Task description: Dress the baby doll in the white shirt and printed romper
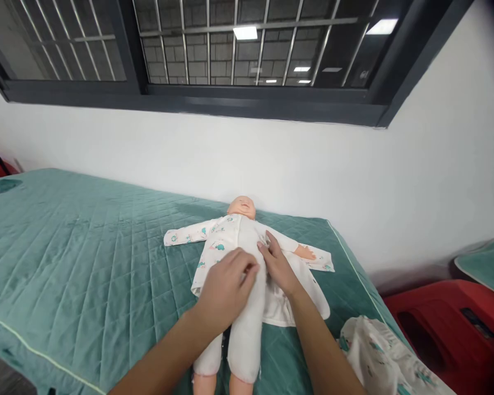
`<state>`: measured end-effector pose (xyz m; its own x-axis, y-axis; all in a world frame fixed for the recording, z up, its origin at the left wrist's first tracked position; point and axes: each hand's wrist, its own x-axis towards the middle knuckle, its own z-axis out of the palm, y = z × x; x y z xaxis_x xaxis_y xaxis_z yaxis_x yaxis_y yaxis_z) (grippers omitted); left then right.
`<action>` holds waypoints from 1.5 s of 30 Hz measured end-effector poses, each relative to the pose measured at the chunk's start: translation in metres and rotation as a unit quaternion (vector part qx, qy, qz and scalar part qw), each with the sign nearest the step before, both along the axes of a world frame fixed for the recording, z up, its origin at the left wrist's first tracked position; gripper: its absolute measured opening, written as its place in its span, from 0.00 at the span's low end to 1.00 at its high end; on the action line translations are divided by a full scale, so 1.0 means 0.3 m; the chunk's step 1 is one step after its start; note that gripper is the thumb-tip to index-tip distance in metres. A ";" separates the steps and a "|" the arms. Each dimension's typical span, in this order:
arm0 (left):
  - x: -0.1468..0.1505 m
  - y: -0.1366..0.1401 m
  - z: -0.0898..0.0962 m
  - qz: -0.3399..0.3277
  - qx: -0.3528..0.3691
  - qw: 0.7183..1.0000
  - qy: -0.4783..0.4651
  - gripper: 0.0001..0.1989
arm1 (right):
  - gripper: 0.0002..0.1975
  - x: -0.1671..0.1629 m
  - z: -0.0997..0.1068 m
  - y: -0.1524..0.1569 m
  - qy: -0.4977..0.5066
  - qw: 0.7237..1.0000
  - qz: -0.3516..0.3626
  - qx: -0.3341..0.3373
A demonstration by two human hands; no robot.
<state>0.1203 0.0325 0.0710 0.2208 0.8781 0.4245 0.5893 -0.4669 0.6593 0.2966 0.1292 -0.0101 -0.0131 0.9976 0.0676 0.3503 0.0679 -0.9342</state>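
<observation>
A baby doll (241,206) lies on its back on the bed, head toward the wall, with a white cloth body and bare lower legs. A white printed baby jacket (208,258) covers its torso on the left; the right half lies spread open beneath it. The doll's hand (305,252) rests on top of the right sleeve, while no hand shows at the left cuff. My left hand (229,284) is closed over the doll's belly, thumb and fingers pinched; what they hold is hidden. Against the doll's right side is my right hand (276,263), fingers stretched and apart.
Green quilted bedding (107,258) spreads under everything. Crumpled white printed cloth (374,351) lies at the lower right. A red plastic stool (456,318) stands beside the bed. Behind runs a white wall (148,145) below a barred window (247,60).
</observation>
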 end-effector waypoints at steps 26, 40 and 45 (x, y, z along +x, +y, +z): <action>-0.086 -0.041 -0.105 0.013 0.065 0.975 0.211 0.13 | 0.41 -0.009 -0.017 0.027 0.001 1.000 -0.013 0.011; -0.026 0.259 -0.015 0.166 0.003 0.979 0.115 0.20 | 0.43 -0.009 -0.007 0.019 0.007 1.000 -0.010 0.000; 0.007 0.397 0.035 0.197 -0.092 0.954 0.207 0.23 | 0.42 -0.007 -0.007 0.016 0.008 1.000 -0.008 -0.012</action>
